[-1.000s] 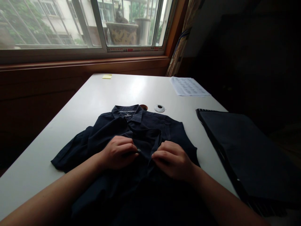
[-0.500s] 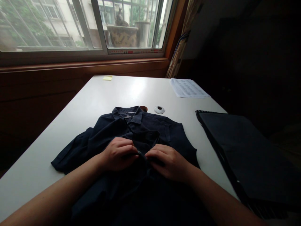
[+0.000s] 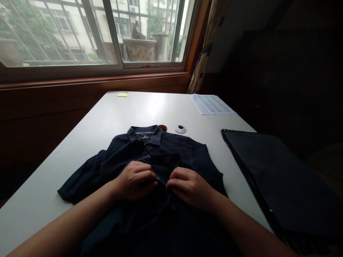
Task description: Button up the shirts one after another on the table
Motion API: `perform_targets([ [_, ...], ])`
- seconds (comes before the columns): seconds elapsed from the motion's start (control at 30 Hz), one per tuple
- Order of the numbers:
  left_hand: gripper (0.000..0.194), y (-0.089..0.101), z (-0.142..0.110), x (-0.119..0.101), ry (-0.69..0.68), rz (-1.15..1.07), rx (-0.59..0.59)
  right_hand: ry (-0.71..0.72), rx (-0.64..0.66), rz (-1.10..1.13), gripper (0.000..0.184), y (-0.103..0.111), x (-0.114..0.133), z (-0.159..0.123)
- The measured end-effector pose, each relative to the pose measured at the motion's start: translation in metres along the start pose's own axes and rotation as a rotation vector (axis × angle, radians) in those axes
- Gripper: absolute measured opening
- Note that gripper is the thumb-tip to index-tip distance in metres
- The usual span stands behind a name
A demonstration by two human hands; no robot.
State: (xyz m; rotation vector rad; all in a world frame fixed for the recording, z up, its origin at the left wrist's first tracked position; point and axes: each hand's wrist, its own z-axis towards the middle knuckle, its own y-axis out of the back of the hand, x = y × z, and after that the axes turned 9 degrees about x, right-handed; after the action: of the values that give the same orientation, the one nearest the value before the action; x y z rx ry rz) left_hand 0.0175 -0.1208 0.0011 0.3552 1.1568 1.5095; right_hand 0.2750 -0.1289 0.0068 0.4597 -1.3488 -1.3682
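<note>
A dark navy short-sleeved shirt lies front up on the white table, its collar toward the window. My left hand is closed on the left edge of the front opening, fingertips beside a small button. Opposite it, my right hand pinches the other front edge, which stands up in a loose fold. A narrow gap separates the two hands. The lower part of the shirt is very dark, so its details cannot be made out.
The white table carries a yellow sticky note, printed sheets, and a round cable-hole cover beside an open hole. A large dark flat folder-like thing lies along the right edge. Behind stands a barred window.
My right hand's fingers have lifted slightly and shifted a little away from the left hand. The button shows more clearly between them. The view has tilted up a little.
</note>
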Motion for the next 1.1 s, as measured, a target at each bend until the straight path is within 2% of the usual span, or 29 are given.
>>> perform_targets([
  [1.1, 0.002, -0.0027, -0.0024, 0.0024, 0.038, -0.006, 0.058, -0.043, 0.000, 0.066, 0.012, -0.0025, -0.0007, -0.0023],
])
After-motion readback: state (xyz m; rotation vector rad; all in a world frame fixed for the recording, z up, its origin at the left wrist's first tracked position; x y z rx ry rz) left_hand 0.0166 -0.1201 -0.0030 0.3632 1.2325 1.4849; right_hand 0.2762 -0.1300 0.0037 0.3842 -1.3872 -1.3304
